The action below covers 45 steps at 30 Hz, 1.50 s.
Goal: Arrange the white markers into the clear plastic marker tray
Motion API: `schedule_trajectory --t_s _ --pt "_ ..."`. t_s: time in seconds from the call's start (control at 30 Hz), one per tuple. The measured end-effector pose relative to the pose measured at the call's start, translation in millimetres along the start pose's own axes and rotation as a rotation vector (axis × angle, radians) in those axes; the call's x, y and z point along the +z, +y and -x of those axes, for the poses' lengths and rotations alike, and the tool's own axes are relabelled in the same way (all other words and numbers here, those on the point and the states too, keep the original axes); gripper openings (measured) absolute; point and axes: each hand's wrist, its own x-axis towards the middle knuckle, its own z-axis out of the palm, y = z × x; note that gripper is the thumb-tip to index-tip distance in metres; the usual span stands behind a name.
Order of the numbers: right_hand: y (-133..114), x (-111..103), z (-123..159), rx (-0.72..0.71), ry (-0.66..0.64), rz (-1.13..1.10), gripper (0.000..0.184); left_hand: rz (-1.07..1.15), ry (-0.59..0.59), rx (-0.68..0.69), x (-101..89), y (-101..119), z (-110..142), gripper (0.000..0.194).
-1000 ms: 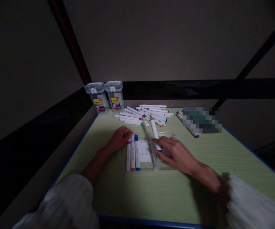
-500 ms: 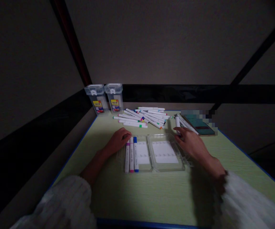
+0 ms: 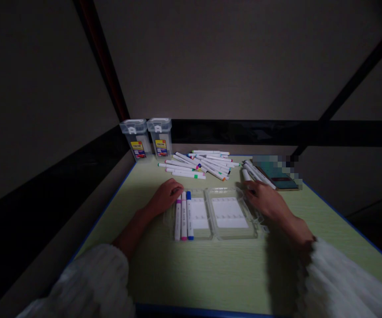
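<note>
One green table [image 3: 204, 274] is edged in blue, a broad stretch of top being left before the front edge. One clear case [image 3: 210, 212] is laid open. Two lidded boxes [image 3: 159, 141] are stood far left; one flat green object [image 3: 275, 174], partly pixelated, is placed right. The left hand [image 3: 165, 194] is curled at the case's far-left corner, the right hand [image 3: 264, 197] at one loose marker [image 3: 245, 174]; whether either is gripping cannot be told. Three markers [image 3: 184, 216] are lined up in the case's left half; the heaped markers [image 3: 211, 165] are too overlapped to be counted
</note>
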Motion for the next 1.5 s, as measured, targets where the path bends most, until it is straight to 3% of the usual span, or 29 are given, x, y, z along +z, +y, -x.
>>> schedule_trajectory --t_s 1.5 --pt "8.1 -1.4 3.6 0.195 -0.113 0.2 0.04 -0.011 0.0 0.015 2.1 -3.7 -0.4 0.019"
